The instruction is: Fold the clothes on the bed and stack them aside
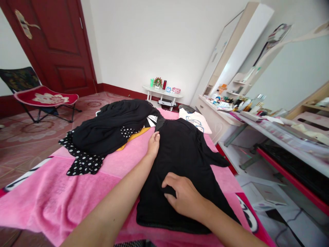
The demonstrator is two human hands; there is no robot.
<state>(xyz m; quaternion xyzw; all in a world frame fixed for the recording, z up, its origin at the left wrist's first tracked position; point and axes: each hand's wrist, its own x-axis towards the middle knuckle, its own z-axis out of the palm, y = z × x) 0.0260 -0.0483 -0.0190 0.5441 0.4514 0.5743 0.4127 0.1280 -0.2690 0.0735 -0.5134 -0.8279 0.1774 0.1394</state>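
Note:
A black garment (pixel 185 154) lies spread flat on a pink blanket (pixel 51 195) covering the bed. My left hand (pixel 153 144) rests flat on the garment's left edge near the shoulder, fingers together and pointing away. My right hand (pixel 182 195) presses on the lower middle of the garment, fingers curled and pinching a small fold of the fabric. To the left sits a heap of dark clothes (pixel 113 127), with a black-and-white polka-dot piece (pixel 82 161) and a bit of yellow cloth (pixel 133 137) under it.
A white printed garment (pixel 196 121) lies at the bed's far end. A dressing table (pixel 231 116) crowded with bottles stands on the right, a low white table (pixel 161 93) by the far wall, a folding chair (pixel 38 96) and red door (pixel 59 44) on the left.

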